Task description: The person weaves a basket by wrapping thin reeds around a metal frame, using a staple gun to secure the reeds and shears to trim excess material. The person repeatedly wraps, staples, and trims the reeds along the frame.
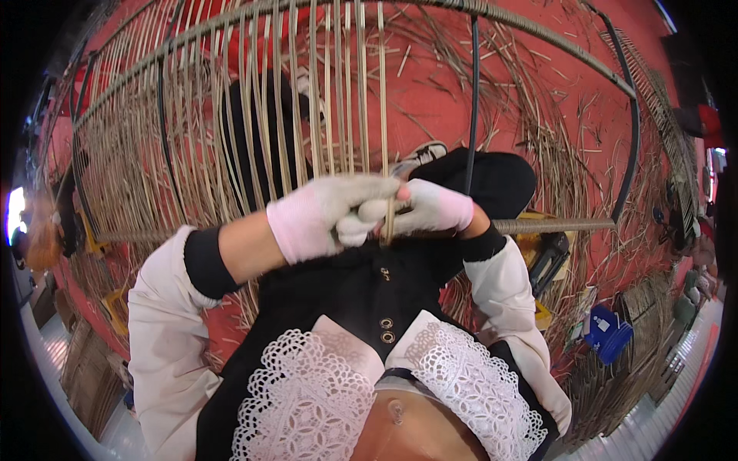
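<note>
My two hands, in pale gloves, meet at the near rail [553, 226] of a frame wound with tan cord. A flat tan strand [383, 100] runs down from the far rail [530, 38] into my grip. My left hand [319, 211] is closed, its fingers curled by the strand. From the other side, my right hand [434, 206] pinches the strand just above the near rail. The fingers overlap and are slightly blurred. Left of my hands, many parallel strands [192, 115] span the frame; to the right, the bay up to a dark upright bar [472, 100] has no strands across it.
Loose strand scraps [530, 131] litter the red floor [430, 84]. My legs in black trousers [500, 173] are under the frame. At right lie a black-and-yellow object [550, 257], a blue item [607, 334] and a bundle of strands [630, 369].
</note>
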The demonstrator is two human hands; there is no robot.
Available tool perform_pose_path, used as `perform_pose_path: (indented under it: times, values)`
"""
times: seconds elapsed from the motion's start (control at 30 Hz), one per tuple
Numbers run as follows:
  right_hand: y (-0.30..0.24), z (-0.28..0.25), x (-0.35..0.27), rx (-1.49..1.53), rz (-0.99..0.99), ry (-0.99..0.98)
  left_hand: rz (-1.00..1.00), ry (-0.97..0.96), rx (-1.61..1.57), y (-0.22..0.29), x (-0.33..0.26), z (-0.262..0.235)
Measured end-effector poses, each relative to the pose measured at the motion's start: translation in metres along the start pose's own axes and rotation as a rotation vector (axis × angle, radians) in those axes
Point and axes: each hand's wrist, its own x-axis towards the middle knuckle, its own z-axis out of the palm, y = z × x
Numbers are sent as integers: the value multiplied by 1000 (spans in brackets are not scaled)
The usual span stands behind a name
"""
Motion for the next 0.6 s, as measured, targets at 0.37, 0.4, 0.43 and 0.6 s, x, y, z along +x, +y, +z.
perform_pose_path:
  times: [0.37,0.4,0.43,0.6]
  values:
    - [-110,-238,159,-1015,-211,634,1259,934,1633,240,97,-42]
    - [-106,-243,169,-957,-86,551,1311,950,1682,238,100,-47]
    - [-103,-249,175,-891,3,532,1408,920,1645,236,102,-50]
    - [-91,-262,187,-746,279,480,1594,836,1928,231,99,-37]
